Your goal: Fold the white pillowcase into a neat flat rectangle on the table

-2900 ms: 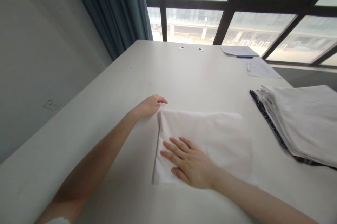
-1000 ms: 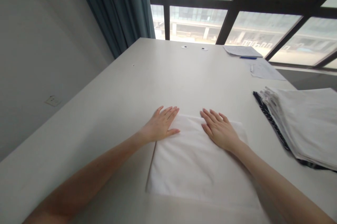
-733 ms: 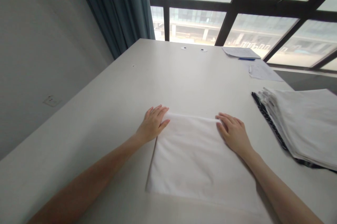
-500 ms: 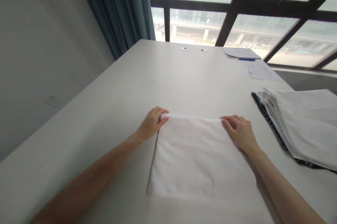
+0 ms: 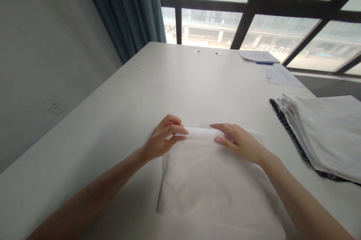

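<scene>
A white cloth (image 5: 208,183) lies on the white table in front of me, its far edge turned over into a narrow fold or roll. My left hand (image 5: 166,136) pinches the left end of that roll between thumb and fingers. On the roll's right part, my right hand (image 5: 238,140) has its fingers laid over the top and the thumb on the near side, closed round it. A flat bit of cloth shows beyond the right hand. Creases run through the middle of the cloth, and its near edge reaches toward the bottom of the view.
On the right of the table (image 5: 180,85) lies a stack of folded white cloths (image 5: 329,131) with a black patterned one (image 5: 290,129) beneath. Papers (image 5: 259,56) and a blue pen (image 5: 264,63) lie at the far right. A wall, blue curtain (image 5: 132,10) and window border the table.
The far edge of the cloth, flat before, is now turned over into a roll. My right hand has moved left from the far right corner along that edge; my left hand has shifted slightly.
</scene>
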### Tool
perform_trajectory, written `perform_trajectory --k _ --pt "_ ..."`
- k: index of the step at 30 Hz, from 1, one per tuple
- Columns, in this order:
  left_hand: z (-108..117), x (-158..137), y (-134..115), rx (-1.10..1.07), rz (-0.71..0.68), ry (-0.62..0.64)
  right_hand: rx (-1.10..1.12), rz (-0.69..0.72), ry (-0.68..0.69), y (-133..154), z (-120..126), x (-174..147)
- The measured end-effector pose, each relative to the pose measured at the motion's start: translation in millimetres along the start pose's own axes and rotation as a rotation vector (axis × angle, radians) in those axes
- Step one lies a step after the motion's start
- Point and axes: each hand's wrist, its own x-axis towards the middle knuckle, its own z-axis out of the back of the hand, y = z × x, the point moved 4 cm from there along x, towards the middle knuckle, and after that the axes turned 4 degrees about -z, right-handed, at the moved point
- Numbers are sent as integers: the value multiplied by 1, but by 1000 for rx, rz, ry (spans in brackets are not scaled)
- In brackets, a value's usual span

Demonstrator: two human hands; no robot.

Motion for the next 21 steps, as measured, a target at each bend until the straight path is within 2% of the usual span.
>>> perform_trajectory --k 2,5,8,12,15,21 --pt "2 1 -1 -20 49 15 52 -12 49 10 -2 9" --pt "2 3 11 -114 321 70 73 -41 43 15 -7 17" --pt "-2 3 24 -234 577 197 25 -49 -38 16 -15 18" --pt "-9 -1 31 -236 753 382 -53 -27 -107 19 -27 16" --pt "-11 -5 31 -201 789 393 -62 -20 -93 22 -30 16" --pt "-13 -5 21 -125 686 354 56 86 -44 30 -26 17"
